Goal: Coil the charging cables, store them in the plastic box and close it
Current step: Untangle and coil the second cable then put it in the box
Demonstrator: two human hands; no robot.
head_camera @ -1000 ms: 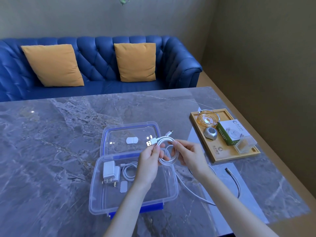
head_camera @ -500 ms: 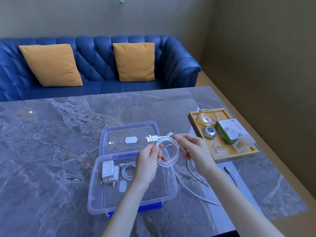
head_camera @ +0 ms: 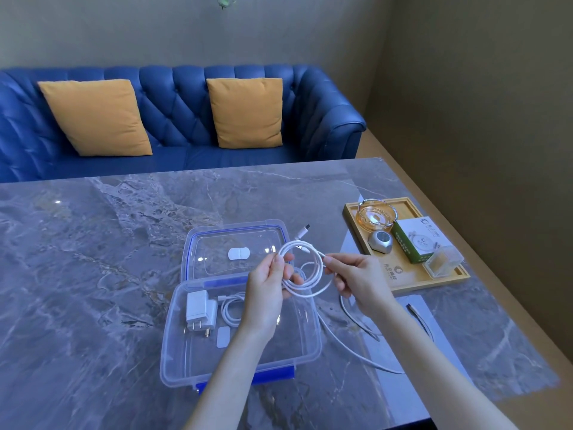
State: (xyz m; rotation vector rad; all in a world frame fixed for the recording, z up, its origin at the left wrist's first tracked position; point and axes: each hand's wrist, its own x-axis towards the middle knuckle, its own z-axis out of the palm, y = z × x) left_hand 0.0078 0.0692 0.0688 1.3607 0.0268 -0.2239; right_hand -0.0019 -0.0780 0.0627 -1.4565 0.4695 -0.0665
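Note:
A clear plastic box (head_camera: 173, 346) stands open on the marble table, its blue-rimmed lid (head_camera: 198, 243) lying flat behind it. Inside lie a white charger plug (head_camera: 198, 307) and a small coiled white cable (head_camera: 231, 308). Above the box's right side my left hand (head_camera: 268, 290) pinches a loose coil of white cable (head_camera: 313, 287). My right hand (head_camera: 356, 280) grips the same cable at the coil's right side. The cable's uncoiled tail (head_camera: 350, 346) trails down onto the table to the right of the box. One plug end (head_camera: 302, 232) sticks up beyond the coil.
A wooden tray (head_camera: 412, 277) at the right holds a glass ashtray (head_camera: 376, 214), a grey round gadget (head_camera: 380, 240), a green and white carton (head_camera: 418, 238) and a small clear case (head_camera: 443, 260). A dark cable end (head_camera: 417, 315) lies near the tray. A blue sofa stands behind the table.
My right hand has swung another loop of cable onto the coil, which is wider now. The loose tail on the table has grown shorter. My left hand has stayed in place.

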